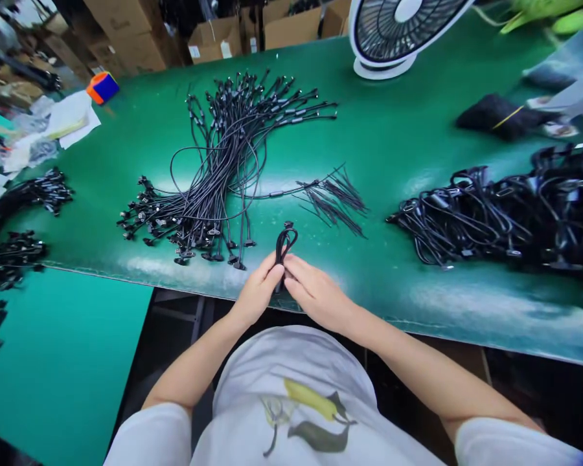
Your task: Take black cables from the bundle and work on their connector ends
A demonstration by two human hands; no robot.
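My left hand (258, 291) and my right hand (315, 292) meet at the near edge of the green table (398, 136). Both pinch a folded black cable (284, 244) that loops up from between the fingertips. Just beyond it lies a fanned pile of loose black cables (214, 188) with connectors at their ends. A small bunch of thin black ties (335, 197) lies to the right of that pile.
A heap of coiled black cables (510, 213) fills the table's right side. More cable bundles (17, 220) lie at the left edge. A white fan (393, 32) stands at the back, cardboard boxes (214, 39) behind it, papers and bags (53, 126) at far left.
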